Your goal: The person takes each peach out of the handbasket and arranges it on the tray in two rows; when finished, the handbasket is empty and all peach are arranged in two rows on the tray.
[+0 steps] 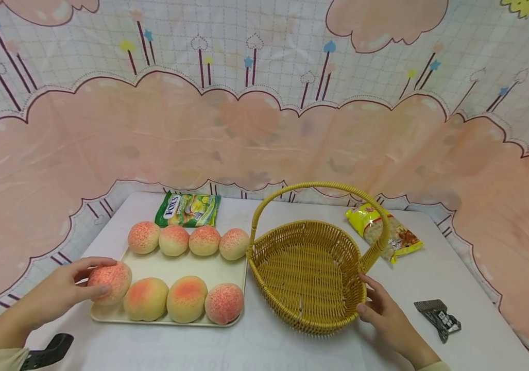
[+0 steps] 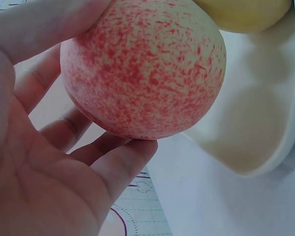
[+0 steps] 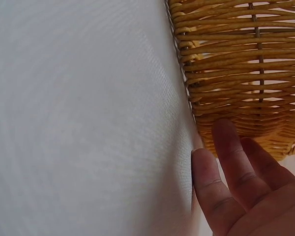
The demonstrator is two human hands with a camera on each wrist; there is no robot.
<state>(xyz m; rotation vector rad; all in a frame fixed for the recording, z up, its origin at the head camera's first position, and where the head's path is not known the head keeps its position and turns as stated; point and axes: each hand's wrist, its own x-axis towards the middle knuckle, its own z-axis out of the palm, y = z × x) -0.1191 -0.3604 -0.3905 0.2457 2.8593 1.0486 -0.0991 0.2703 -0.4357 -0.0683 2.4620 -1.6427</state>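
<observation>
My left hand (image 1: 67,286) grips a red-speckled peach (image 1: 113,282) at the front left corner of the cream tray (image 1: 190,268). In the left wrist view the thumb and fingers curl round this peach (image 2: 147,69). My right hand (image 1: 387,314) touches the right side of the yellow-brown wicker basket (image 1: 308,268), near the foot of its arched handle. Seen from the right wrist, fairly straight fingers (image 3: 236,162) rest against the woven wall (image 3: 241,64). No things show inside the basket.
More peaches line the tray's back edge (image 1: 204,240) and front edge (image 1: 187,299). Behind the tray lies a green candy bag (image 1: 190,209). A yellow snack packet (image 1: 394,234) is behind the basket's handle, and a small black wrapper (image 1: 439,318) lies at the right.
</observation>
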